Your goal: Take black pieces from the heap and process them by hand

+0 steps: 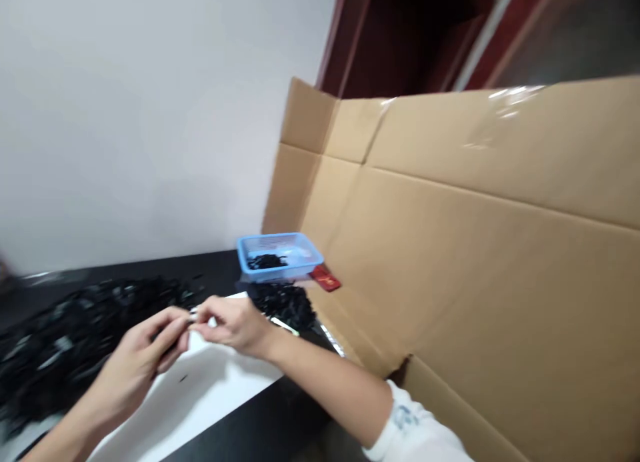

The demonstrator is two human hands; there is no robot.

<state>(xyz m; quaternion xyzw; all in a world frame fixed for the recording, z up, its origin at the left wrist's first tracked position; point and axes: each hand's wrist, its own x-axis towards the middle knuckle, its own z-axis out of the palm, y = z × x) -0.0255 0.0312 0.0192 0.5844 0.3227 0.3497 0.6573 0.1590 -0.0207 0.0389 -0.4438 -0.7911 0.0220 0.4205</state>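
Note:
My left hand (153,342) and my right hand (233,322) meet over a white sheet (220,372), both with fingers pinched together. Between the fingertips is a small dark piece (191,317), too small and blurred to name; both hands seem to hold it. A tiny black sliver (183,378) lies on the sheet below. Left of my hands spreads a large heap of black strip-like pieces (75,335). Beyond my right hand is a smaller pile of black pieces (287,305).
A blue plastic basket (305,265) with some black pieces stands at the back, near a red packet (326,278). A pale green stick-like item (284,326) lies by my right wrist. Tall cardboard (450,262) walls the right side; a white wall (150,115) is behind.

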